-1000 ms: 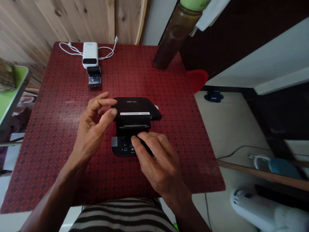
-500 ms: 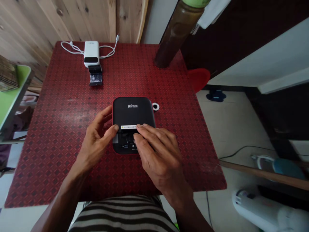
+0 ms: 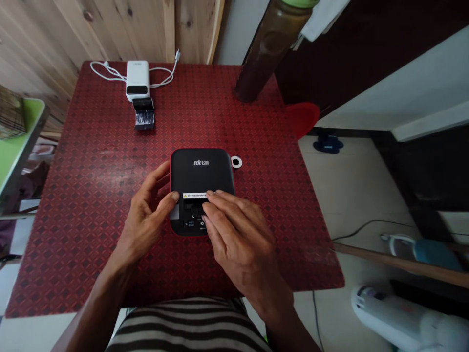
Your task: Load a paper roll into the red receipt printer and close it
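A flat black device (image 3: 201, 177) with rounded corners, a red side and a white brand mark lies on the red patterned table. My left hand (image 3: 146, 210) grips its left edge, thumb on top and the other fingers curled against the side. Fingertips of my right hand (image 3: 238, 230) are bunched over the open recess near the device's front edge, covering its front right part. They press at a small dark piece (image 3: 197, 211) in that recess; what they pinch is mostly hidden. A white warning sticker (image 3: 194, 195) runs just behind the recess.
Touching the device's right side is a small white ring (image 3: 236, 162) with a dark centre. A white box-shaped gadget (image 3: 138, 80) with a cable and black strip sits at the table's (image 3: 95, 195) back left. A tall dark bottle (image 3: 264, 54) stands at the back right.
Both hands keep nearly the same place on the device. The view has shifted very slightly; nothing else has visibly moved.
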The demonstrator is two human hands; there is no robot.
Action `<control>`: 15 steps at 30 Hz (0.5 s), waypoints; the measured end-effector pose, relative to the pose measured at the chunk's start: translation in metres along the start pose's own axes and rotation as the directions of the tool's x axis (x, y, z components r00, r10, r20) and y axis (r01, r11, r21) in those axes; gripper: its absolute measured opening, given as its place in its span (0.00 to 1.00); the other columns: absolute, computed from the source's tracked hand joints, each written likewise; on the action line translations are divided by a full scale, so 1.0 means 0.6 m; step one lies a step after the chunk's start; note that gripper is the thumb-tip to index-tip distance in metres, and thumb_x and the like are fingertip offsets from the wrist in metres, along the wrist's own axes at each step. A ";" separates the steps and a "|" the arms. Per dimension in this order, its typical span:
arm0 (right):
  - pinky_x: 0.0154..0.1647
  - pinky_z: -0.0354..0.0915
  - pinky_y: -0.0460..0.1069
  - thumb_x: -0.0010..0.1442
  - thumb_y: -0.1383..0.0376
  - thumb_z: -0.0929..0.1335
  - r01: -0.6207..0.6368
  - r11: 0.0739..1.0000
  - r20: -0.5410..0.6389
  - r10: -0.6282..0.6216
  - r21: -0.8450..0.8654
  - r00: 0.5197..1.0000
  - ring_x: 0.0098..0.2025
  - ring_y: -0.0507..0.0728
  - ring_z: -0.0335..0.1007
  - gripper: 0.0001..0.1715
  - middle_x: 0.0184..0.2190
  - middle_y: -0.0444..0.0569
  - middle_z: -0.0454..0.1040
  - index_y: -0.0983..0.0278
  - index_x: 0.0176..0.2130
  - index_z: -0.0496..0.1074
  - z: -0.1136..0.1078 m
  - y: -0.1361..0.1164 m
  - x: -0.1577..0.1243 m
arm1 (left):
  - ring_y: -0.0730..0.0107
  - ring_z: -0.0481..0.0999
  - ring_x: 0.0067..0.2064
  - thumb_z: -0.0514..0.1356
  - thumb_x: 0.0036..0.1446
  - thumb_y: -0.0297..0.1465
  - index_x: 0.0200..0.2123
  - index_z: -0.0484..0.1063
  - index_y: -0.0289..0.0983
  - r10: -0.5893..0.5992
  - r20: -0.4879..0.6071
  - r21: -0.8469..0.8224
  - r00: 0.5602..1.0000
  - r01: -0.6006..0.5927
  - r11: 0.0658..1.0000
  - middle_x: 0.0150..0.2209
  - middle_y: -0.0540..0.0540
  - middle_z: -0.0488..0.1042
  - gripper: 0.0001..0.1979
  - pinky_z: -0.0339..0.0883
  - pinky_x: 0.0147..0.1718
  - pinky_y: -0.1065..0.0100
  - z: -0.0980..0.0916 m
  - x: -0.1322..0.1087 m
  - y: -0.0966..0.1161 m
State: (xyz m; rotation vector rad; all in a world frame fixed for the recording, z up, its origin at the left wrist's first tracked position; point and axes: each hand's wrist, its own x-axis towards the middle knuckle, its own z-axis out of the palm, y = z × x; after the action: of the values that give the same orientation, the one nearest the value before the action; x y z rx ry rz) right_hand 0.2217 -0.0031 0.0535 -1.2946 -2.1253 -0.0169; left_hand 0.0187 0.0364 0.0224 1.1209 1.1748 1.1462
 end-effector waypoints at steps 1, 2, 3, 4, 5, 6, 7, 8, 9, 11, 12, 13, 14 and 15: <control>0.58 0.81 0.59 0.75 0.76 0.72 0.002 1.000 0.001 -0.002 0.009 1.000 0.56 0.64 0.89 0.09 0.53 0.58 0.90 0.71 0.53 0.81 0.000 0.000 -0.001 | 0.49 0.78 0.74 0.74 0.71 0.41 0.72 0.76 0.47 -0.015 -0.010 -0.010 1.000 0.015 1.000 0.73 0.43 0.78 0.30 0.74 0.73 0.48 0.000 -0.002 -0.002; 0.59 0.81 0.59 0.75 0.76 0.72 0.001 1.000 -0.005 -0.001 0.020 1.000 0.57 0.64 0.88 0.10 0.53 0.59 0.90 0.71 0.55 0.80 -0.001 0.000 -0.002 | 0.49 0.77 0.75 0.73 0.71 0.42 0.71 0.76 0.48 -0.032 -0.022 -0.024 0.999 0.031 0.999 0.73 0.44 0.78 0.29 0.73 0.74 0.48 0.000 -0.006 -0.004; 0.60 0.81 0.59 0.76 0.76 0.72 -0.004 1.000 -0.015 0.004 0.031 1.000 0.58 0.64 0.88 0.12 0.54 0.59 0.90 0.72 0.57 0.79 -0.002 -0.001 -0.004 | 0.49 0.76 0.75 0.72 0.72 0.42 0.71 0.77 0.48 -0.046 -0.033 -0.038 0.998 0.045 0.998 0.74 0.45 0.78 0.27 0.71 0.75 0.47 -0.001 -0.011 -0.005; 0.62 0.81 0.58 0.76 0.75 0.72 -0.016 0.999 -0.031 0.017 0.040 0.999 0.59 0.63 0.87 0.14 0.55 0.60 0.89 0.72 0.59 0.78 -0.003 0.000 -0.008 | 0.49 0.75 0.76 0.71 0.73 0.43 0.71 0.78 0.49 -0.058 -0.038 -0.050 0.998 0.056 0.997 0.74 0.46 0.77 0.26 0.70 0.76 0.47 -0.002 -0.017 -0.006; 0.64 0.81 0.58 0.76 0.74 0.73 -0.033 0.998 -0.052 0.036 0.046 0.998 0.61 0.63 0.86 0.16 0.56 0.61 0.88 0.72 0.60 0.77 -0.005 0.000 -0.013 | 0.49 0.74 0.76 0.70 0.74 0.43 0.71 0.78 0.51 -0.065 -0.038 -0.056 0.997 0.063 0.996 0.75 0.46 0.76 0.25 0.70 0.76 0.47 -0.003 -0.024 -0.007; 0.65 0.80 0.58 0.76 0.74 0.73 -0.057 0.997 -0.080 0.061 0.049 0.995 0.62 0.63 0.84 0.17 0.57 0.62 0.87 0.71 0.62 0.76 -0.006 0.001 -0.020 | 0.48 0.74 0.76 0.71 0.73 0.43 0.71 0.78 0.52 -0.071 -0.030 -0.054 0.997 0.069 0.996 0.75 0.47 0.76 0.26 0.71 0.75 0.47 -0.005 -0.031 -0.007; 0.66 0.80 0.58 0.75 0.73 0.74 -0.085 0.995 -0.108 0.090 0.049 0.990 0.63 0.63 0.83 0.19 0.58 0.63 0.87 0.71 0.63 0.76 -0.006 0.002 -0.028 | 0.47 0.75 0.76 0.72 0.72 0.43 0.71 0.78 0.53 -0.081 -0.020 -0.049 0.997 0.080 0.996 0.75 0.47 0.76 0.26 0.74 0.73 0.47 -0.008 -0.038 -0.007; 0.66 0.80 0.58 0.75 0.71 0.74 -0.115 0.992 -0.133 0.121 0.050 0.984 0.64 0.63 0.83 0.21 0.58 0.63 0.86 0.70 0.65 0.75 -0.005 0.004 -0.038 | 0.46 0.76 0.75 0.73 0.71 0.43 0.71 0.78 0.53 -0.093 -0.011 -0.041 0.996 0.092 0.995 0.75 0.47 0.76 0.28 0.77 0.70 0.48 -0.010 -0.044 -0.006; 0.65 0.80 0.58 0.76 0.70 0.75 -0.145 0.988 -0.155 0.152 0.057 0.976 0.63 0.63 0.83 0.23 0.58 0.63 0.85 0.69 0.66 0.74 -0.004 0.006 -0.048 | 0.45 0.77 0.74 0.74 0.70 0.43 0.71 0.78 0.54 -0.108 -0.003 -0.031 0.994 0.108 0.994 0.74 0.47 0.77 0.29 0.79 0.68 0.49 -0.012 -0.048 -0.005; 0.62 0.82 0.58 0.77 0.66 0.74 -0.192 0.978 -0.177 0.204 0.084 0.963 0.63 0.63 0.83 0.27 0.59 0.62 0.84 0.67 0.70 0.72 0.003 0.010 -0.068 | 0.45 0.80 0.71 0.74 0.69 0.44 0.71 0.79 0.53 -0.132 -0.004 -0.015 0.991 0.132 0.991 0.72 0.45 0.79 0.29 0.82 0.64 0.49 -0.015 -0.054 -0.002; 0.61 0.83 0.59 0.78 0.65 0.73 -0.212 0.972 -0.173 0.227 0.104 0.958 0.63 0.64 0.83 0.29 0.60 0.62 0.83 0.66 0.72 0.70 0.007 0.010 -0.077 | 0.45 0.81 0.70 0.74 0.69 0.44 0.70 0.79 0.53 -0.140 -0.008 -0.010 0.990 0.140 0.990 0.71 0.45 0.80 0.28 0.83 0.62 0.50 -0.015 -0.054 -0.001; 0.61 0.84 0.59 0.78 0.63 0.73 -0.230 0.965 -0.163 0.248 0.125 0.955 0.63 0.64 0.82 0.31 0.61 0.62 0.82 0.65 0.75 0.68 0.011 0.010 -0.085 | 0.45 0.82 0.69 0.74 0.69 0.44 0.70 0.79 0.53 -0.143 -0.013 -0.005 0.990 0.143 0.990 0.70 0.44 0.81 0.28 0.83 0.62 0.50 -0.015 -0.054 0.001; 0.61 0.84 0.61 0.79 0.62 0.72 -0.246 0.958 -0.152 0.268 0.145 0.951 0.64 0.65 0.82 0.34 0.63 0.63 0.81 0.64 0.77 0.65 0.016 0.010 -0.092 | 0.45 0.83 0.68 0.74 0.69 0.44 0.70 0.80 0.52 -0.144 -0.018 -0.002 0.989 0.144 0.990 0.70 0.44 0.81 0.28 0.83 0.62 0.50 -0.014 -0.053 0.002; 0.61 0.84 0.62 0.79 0.60 0.72 -0.262 0.952 -0.141 0.285 0.160 0.948 0.65 0.66 0.81 0.36 0.64 0.64 0.80 0.63 0.78 0.63 0.020 0.009 -0.097 | 0.45 0.82 0.68 0.74 0.69 0.43 0.69 0.80 0.52 -0.143 -0.021 0.001 0.990 0.143 0.990 0.70 0.44 0.81 0.28 0.82 0.62 0.50 -0.013 -0.051 0.004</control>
State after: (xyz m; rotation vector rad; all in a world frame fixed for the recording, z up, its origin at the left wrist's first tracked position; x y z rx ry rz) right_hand 0.2375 -0.0425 0.0117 -1.4417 -1.7624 0.1371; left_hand 0.0094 0.0062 0.0267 1.0118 1.2523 1.0488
